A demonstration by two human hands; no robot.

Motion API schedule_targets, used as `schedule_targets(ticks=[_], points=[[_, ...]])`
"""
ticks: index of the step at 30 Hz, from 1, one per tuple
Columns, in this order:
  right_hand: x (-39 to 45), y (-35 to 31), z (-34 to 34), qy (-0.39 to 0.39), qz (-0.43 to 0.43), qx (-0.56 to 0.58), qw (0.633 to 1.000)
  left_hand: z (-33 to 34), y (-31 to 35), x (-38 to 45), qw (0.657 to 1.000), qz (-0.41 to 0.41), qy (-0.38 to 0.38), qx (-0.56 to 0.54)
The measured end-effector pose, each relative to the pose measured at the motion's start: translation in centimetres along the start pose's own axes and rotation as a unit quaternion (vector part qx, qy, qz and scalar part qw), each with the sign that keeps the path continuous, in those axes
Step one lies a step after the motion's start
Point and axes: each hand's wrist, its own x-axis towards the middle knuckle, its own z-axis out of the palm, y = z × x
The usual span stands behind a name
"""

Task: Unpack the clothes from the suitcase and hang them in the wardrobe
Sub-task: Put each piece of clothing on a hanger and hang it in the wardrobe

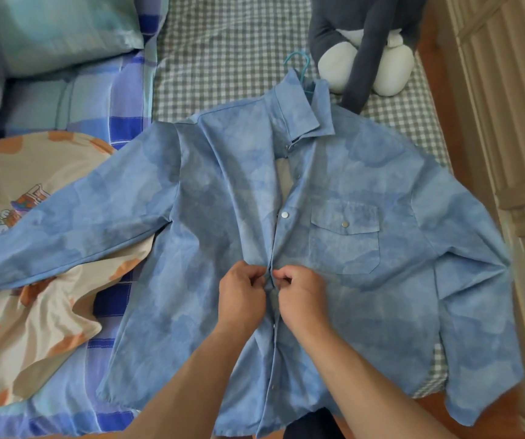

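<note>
A light blue mottled shirt (365,280) lies spread face up on the bed, sleeves out to both sides. A blue plastic hanger (302,66) sticks out of its collar at the top. My left hand (242,296) pinches the left edge of the front placket at mid-chest. My right hand (302,293) pinches the right edge at the same spot, the two hands almost touching. One snap above them is fastened; snaps below my hands show along the placket. A chest pocket with a snap sits to the right.
A cream and orange printed blanket (33,312) lies left under the sleeve. Pillows (58,30) sit at the top left on a blue plaid sheet (121,99). A grey and white plush toy (365,49) rests beyond the collar. A cream wardrobe door (508,106) stands to the right.
</note>
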Motion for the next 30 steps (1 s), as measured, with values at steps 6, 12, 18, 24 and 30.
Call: schedule_targets(ticks=[6, 12, 18, 24, 30], points=[[-0.1, 0.1, -0.6, -0.032, -0.009, -0.038, 0.999, 0.8, 0.9, -1.0, 0.998, -0.053, -0.015, -0.016], [6.2, -3.6, -6.2, 0.073, -0.084, -0.052, 0.992, -3.6, 5.4, 3.0, 0.998, 0.003, 0.005, 0.068], [18.4, -10.3, -10.2, 0.197, -0.150, -0.086, 0.965, -3.8, 14.7, 15.6, 0.970, 0.213, 0.025, 0.113], [24.5, -11.8, -11.7, -0.034, 0.065, 0.074, 0.995, -2.7, 20.5, 25.0, 0.804, 0.327, -0.096, 0.487], [25.5, -14.3, -17.3, 0.078, 0.079, 0.292, 0.950, -4.8, 25.4, 27.4, 0.798, 0.295, -0.091, 0.517]])
